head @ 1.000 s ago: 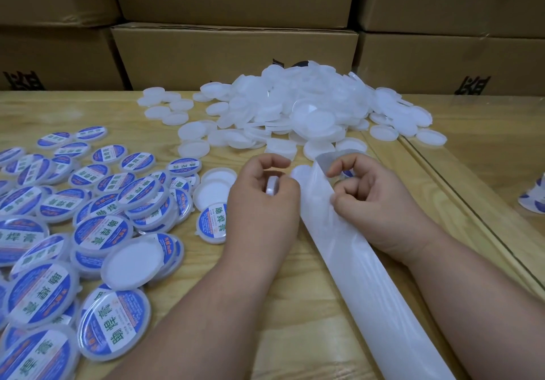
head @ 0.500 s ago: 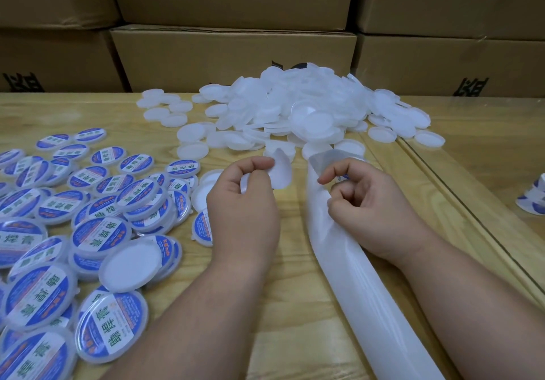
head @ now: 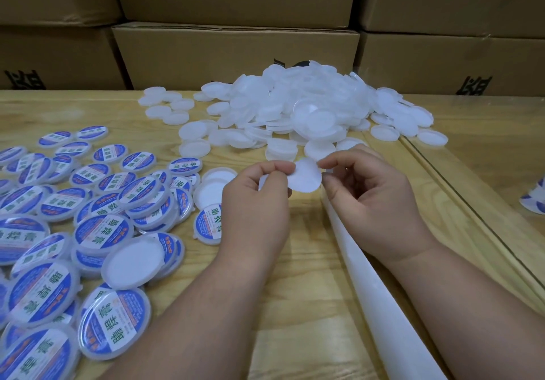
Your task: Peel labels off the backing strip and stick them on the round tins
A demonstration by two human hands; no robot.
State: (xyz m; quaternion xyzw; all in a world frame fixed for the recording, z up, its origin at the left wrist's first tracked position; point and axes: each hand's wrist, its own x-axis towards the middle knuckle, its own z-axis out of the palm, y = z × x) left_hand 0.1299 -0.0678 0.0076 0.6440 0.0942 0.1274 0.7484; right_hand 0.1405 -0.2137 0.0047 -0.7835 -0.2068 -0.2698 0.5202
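My left hand [head: 253, 202] and my right hand [head: 371, 190] meet over the wooden table, pinching a thin round white label [head: 305, 174] by its left and right edges, blank side towards me. A plain white round tin [head: 263, 184] is tucked under my left fingers and mostly hidden. The white backing strip [head: 383, 306] runs from under my right hand towards the lower right. Plain white tins lie heaped in a pile [head: 295, 108] just beyond my hands.
Several tins with blue labels [head: 97, 232] cover the table's left side, some stacked. Cardboard boxes [head: 236, 55] wall off the back. A raised table edge [head: 442, 179] runs diagonally on the right, with a blue-and-white object [head: 535, 199] beyond it.
The round label has come off the strip and risen between both hands. My right hand has left the strip's end and taken the label's right edge. My left hand has shifted slightly right.
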